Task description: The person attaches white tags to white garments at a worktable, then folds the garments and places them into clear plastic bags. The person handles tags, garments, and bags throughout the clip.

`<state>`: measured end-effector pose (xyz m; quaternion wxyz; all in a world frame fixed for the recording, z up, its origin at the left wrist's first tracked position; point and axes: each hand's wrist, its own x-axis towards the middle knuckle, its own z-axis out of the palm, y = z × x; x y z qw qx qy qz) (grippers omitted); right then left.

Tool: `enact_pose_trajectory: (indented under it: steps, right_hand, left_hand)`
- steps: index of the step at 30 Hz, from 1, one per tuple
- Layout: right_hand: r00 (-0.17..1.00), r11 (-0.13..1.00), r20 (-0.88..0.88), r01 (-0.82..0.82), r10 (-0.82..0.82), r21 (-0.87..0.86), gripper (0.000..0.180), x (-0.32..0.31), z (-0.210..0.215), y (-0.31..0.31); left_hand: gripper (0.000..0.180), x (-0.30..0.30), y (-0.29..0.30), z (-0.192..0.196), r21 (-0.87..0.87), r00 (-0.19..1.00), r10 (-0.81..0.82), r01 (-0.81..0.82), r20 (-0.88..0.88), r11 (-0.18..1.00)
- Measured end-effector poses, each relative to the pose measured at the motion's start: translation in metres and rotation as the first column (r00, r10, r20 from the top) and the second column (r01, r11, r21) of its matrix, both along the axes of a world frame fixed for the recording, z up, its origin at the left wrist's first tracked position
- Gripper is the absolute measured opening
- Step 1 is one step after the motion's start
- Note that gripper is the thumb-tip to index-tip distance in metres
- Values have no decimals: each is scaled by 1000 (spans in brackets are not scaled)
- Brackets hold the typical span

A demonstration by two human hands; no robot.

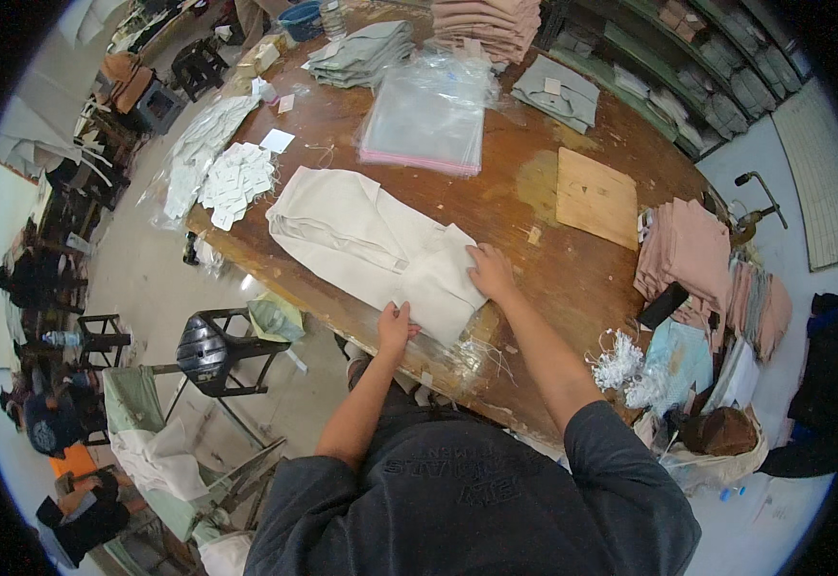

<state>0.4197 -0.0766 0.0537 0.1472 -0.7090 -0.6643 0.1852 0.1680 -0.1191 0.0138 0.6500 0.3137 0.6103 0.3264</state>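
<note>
A cream-coloured garment [366, 240] lies partly folded on the brown wooden table [534, 278]. My left hand [395, 324] rests on the garment's near edge, by the table's rim, fingers pinching the cloth. My right hand [489, 271] presses flat on the garment's right end, fingers spread over the folded part. Neither hand lifts the cloth off the table.
A stack of clear plastic bags [430, 113] lies beyond the garment, with white paper tags [236, 178] to the left. A wooden board [596, 197], pink folded garments [688, 252], grey folded garments [363, 50] and a black stool [212, 348] surround the spot.
</note>
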Motion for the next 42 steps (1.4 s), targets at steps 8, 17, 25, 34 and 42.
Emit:
enact_pose_trajectory:
  steps: [8, 17, 25, 34, 42]
  right_hand:
    - [861, 992, -494, 120, -121, -33, 32, -31, -27, 57]
    - [996, 990, 83, -52, 41, 132, 22, -107, -2, 150]
    - [973, 996, -222, -40, 57, 82, 43, -285, -23, 318]
    - [492, 985, -864, -173, 109, 26, 28, -173, 25, 238]
    - [265, 791, -754, 333, -601, -513, 39, 14, 27, 38]
  left_hand:
    - [30, -35, 22, 5, 135, 902, -365, 401, -232, 906]
    - [26, -136, 105, 6, 271, 936, -211, 289, -282, 918]
    - [32, -236, 260, 14, 228, 742, 170, -24, -648, 973]
    - [38, -158, 195, 64, 739, 877, 40, 379, -479, 558]
    - [39, 3, 64, 57, 671, 602, -454, 741, -657, 11]
